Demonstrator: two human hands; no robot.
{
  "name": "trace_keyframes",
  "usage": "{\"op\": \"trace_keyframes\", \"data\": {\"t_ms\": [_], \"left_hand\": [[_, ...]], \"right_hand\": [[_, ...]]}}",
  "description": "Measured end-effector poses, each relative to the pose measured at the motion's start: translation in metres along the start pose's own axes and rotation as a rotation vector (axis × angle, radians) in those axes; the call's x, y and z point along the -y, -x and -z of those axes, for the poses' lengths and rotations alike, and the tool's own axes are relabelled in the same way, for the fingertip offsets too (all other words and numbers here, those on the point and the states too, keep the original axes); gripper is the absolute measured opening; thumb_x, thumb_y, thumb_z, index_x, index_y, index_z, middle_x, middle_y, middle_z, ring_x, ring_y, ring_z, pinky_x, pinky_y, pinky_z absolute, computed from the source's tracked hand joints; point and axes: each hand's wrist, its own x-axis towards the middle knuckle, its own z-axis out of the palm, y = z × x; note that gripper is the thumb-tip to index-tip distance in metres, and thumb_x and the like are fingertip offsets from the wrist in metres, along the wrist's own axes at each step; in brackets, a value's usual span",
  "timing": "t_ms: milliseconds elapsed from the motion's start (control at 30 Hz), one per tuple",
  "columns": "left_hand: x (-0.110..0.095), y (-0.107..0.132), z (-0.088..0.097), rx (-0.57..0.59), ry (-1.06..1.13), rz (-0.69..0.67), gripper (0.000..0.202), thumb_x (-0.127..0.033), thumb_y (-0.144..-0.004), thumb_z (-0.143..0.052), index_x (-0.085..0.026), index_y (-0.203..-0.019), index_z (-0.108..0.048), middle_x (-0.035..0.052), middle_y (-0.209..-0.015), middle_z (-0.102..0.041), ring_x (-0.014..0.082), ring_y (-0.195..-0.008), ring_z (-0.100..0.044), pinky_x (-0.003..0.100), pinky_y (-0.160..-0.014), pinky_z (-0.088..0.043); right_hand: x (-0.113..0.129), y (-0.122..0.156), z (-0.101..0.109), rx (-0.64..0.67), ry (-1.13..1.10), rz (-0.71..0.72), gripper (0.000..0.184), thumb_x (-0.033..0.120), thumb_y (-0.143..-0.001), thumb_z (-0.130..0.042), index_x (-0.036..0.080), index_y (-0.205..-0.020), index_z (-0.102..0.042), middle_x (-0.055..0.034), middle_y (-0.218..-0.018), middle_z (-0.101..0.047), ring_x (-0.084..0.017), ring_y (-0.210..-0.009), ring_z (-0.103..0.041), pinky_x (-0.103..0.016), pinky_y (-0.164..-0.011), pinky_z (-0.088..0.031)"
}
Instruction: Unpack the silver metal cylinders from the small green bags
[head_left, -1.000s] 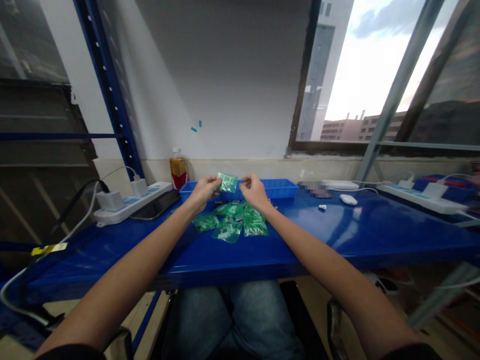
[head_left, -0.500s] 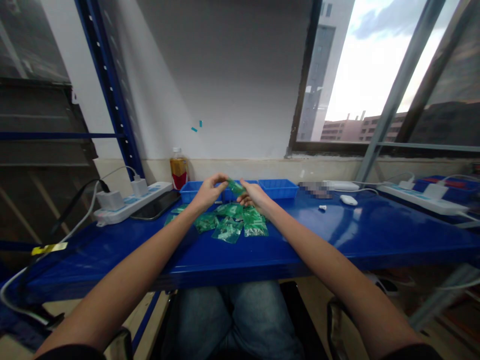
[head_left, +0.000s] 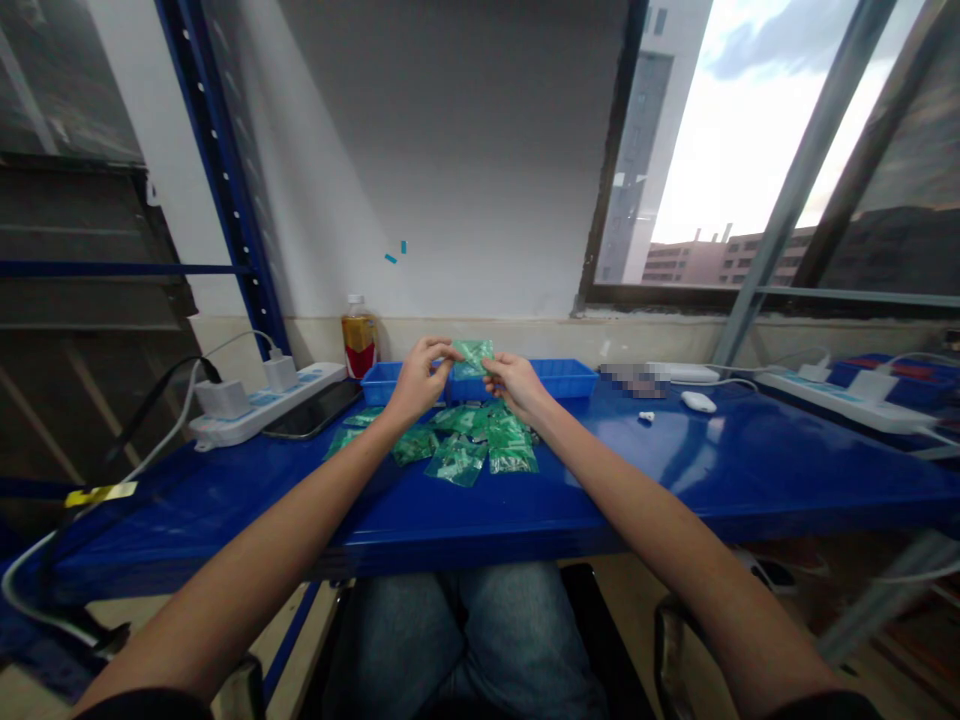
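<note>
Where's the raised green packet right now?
Head view, near centre: the green packet is held up between the left hand and right hand, above the other green packets on the blue table.

Workshop: workbench, blue bins

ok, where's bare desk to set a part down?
Biggest: desktop right of the right forearm, in front of the white case and right power strip. Smaller: between left forearm and left power strip, before the phone. Crowded: middle, with green packets, blue bins, left hand and right hand sharing one packet.
</note>
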Motion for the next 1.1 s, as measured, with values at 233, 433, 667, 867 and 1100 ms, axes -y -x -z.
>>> {"op": "trace_keyframes", "data": {"t_ms": [233,433,667,867,1100], "left_hand": [[0.009,-0.004,-0.002,0.218,0.174,0.425,0.024,-0.034,-0.077,-0.053,-0.014,-0.078,-0.067,0.0055,-0.079,-0.067,0.0149,-0.062,-0.057,0.026,-0.063,-0.044],[0.009,-0.002,0.0,0.211,0.301,0.677,0.048,-0.058,-0.077,-0.049,-0.013,-0.069,-0.064,0.0072,-0.072,-0.065,0.0103,-0.048,-0.045,0.023,-0.047,-0.034],[0.006,-0.003,0.001,0.071,0.415,0.565,0.033,-0.044,-0.064,-0.07,-0.014,-0.078,-0.061,-0.0008,-0.063,-0.055,0.0101,-0.055,-0.051,0.02,-0.05,-0.037],[-0.001,-0.002,0.0,0.045,0.548,0.48,0.029,-0.031,-0.063,-0.071,-0.017,-0.086,-0.061,0.0022,-0.081,-0.063,0.0121,-0.068,-0.058,0.023,-0.059,-0.046],[0.003,-0.001,-0.004,0.029,0.522,0.355,0.021,-0.031,-0.062,-0.069,-0.015,-0.069,-0.058,0.0038,-0.086,-0.065,0.0128,-0.072,-0.058,0.023,-0.063,-0.044]], "right_hand": [[-0.011,-0.002,-0.002,0.04,0.273,0.305,0.016,0.029,-0.074,-0.06,0.018,-0.084,-0.056,0.0069,-0.056,-0.05,-0.009,-0.049,-0.048,-0.021,-0.05,-0.038],[-0.016,0.003,-0.004,0.071,0.665,0.648,0.01,0.017,-0.076,-0.054,0.018,-0.082,-0.062,-0.0003,-0.075,-0.056,-0.013,-0.07,-0.053,-0.026,-0.069,-0.043],[-0.013,0.003,-0.002,-0.076,0.76,0.606,0.023,0.007,-0.072,-0.049,0.017,-0.081,-0.066,-0.0034,-0.084,-0.054,-0.015,-0.079,-0.052,-0.029,-0.08,-0.043],[-0.01,-0.007,0.002,-0.11,0.507,0.171,0.043,0.041,-0.09,-0.041,0.016,-0.062,-0.063,-0.0023,-0.062,-0.057,-0.014,-0.066,-0.055,-0.025,-0.065,-0.041],[-0.011,-0.005,-0.002,0.08,0.224,-0.125,0.057,0.061,-0.085,-0.044,0.014,-0.059,-0.063,-0.0031,-0.052,-0.058,-0.009,-0.045,-0.051,-0.019,-0.044,-0.035]]}}
